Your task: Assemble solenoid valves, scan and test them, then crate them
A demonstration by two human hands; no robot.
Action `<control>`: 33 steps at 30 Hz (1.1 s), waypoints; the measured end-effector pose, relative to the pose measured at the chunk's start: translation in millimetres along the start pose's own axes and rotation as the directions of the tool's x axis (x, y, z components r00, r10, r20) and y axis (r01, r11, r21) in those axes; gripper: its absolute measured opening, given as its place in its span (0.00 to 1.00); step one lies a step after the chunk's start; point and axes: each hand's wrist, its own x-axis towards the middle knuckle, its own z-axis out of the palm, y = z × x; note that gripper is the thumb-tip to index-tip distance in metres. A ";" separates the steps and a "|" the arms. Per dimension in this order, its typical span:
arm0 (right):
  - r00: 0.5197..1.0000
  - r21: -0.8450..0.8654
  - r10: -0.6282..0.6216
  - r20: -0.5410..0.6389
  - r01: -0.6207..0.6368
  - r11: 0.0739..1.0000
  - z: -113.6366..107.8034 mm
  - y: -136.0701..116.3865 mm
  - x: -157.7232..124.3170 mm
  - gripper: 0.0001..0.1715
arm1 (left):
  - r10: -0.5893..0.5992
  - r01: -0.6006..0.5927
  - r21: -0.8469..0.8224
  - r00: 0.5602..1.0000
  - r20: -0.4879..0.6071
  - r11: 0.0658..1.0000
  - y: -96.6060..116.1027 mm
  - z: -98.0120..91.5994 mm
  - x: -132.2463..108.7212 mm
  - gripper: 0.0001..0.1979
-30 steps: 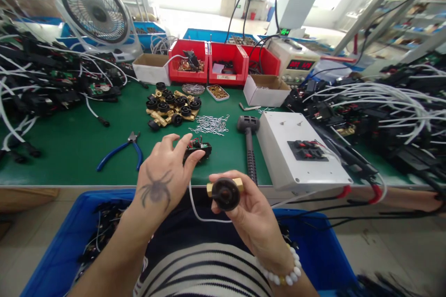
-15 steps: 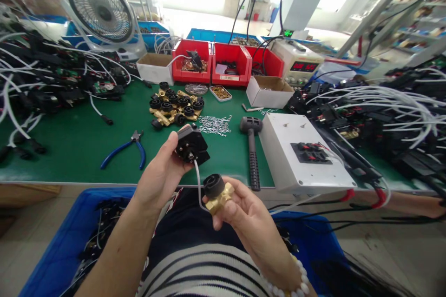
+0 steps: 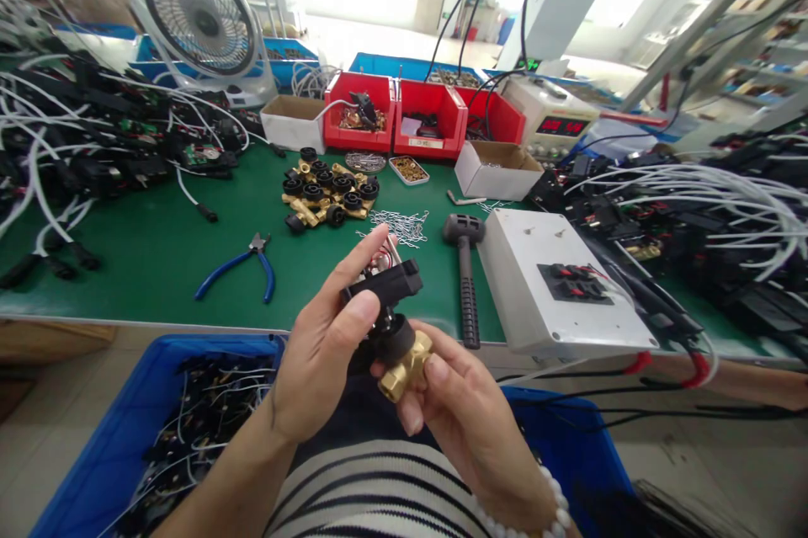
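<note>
My left hand point(image 3: 328, 344) is closed around a black actuator housing point(image 3: 397, 281), with small metal parts and wires showing at its top. My right hand point(image 3: 464, 403) grips a brass valve body point(image 3: 407, 365) that has a black round cap. The housing sits right above the cap; whether the two are joined I cannot tell. Beyond the hands lie a pile of similar brass valves point(image 3: 332, 191) and a heap of bent wire pins point(image 3: 404, 226). Blue-handled pliers point(image 3: 268, 273) rest to the left, and a black mallet point(image 3: 465, 277) to the right.
A grey box with switches point(image 3: 536, 302) stands on the right, beside piles of cabled black units point(image 3: 707, 218). Red bins point(image 3: 359, 138), a white carton point(image 3: 498, 176) and a fan point(image 3: 202, 16) line the back. Blue crates point(image 3: 82, 454) flank me below the table edge.
My left hand has turned the black housing over and brought it down onto the cap of the brass valve. My right hand still holds the valve. The whole view has shifted slightly.
</note>
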 end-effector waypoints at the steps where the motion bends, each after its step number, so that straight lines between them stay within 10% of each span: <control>1: 0.999 -0.022 -0.044 -0.023 0.044 0.999 1.0 1.6 0.1 0.20 | 0.029 -0.029 0.042 1.000 -0.001 0.999 1.8 1.2 -0.3 0.24; 9: 0.976 -0.128 -0.175 -0.131 0.159 0.979 -1.7 7.4 7.1 0.20 | 0.138 -0.176 0.327 0.981 0.138 0.928 -3.9 -2.5 -0.9 0.28; 13: 0.964 -0.099 -0.171 -0.203 0.154 0.983 -3.9 -1.2 10.8 0.19 | 0.235 -0.288 0.594 0.958 0.167 0.751 -5.7 -5.0 -7.0 0.44; 17: 0.955 -0.174 -0.203 -0.215 0.167 0.971 -4.4 -5.2 8.8 0.19 | 0.322 -0.341 0.720 0.931 0.171 0.605 -0.9 -0.3 -11.8 0.37; 20: 0.946 -0.332 -0.273 -0.173 0.205 0.921 -9.6 -9.3 9.4 0.19 | 0.348 -0.329 0.686 0.930 0.117 0.649 -0.3 2.4 -12.9 0.36; 26: 0.782 -0.647 -0.601 -0.165 0.374 0.664 -22.9 -9.3 26.7 0.24 | 0.193 -0.218 0.500 0.976 0.103 0.838 -9.9 15.3 -27.3 0.36; 33: 0.771 -0.737 -0.608 -0.191 0.296 0.607 -23.6 10.3 49.1 0.26 | 0.145 -0.128 0.489 0.989 0.003 0.863 -26.1 22.2 -32.1 0.31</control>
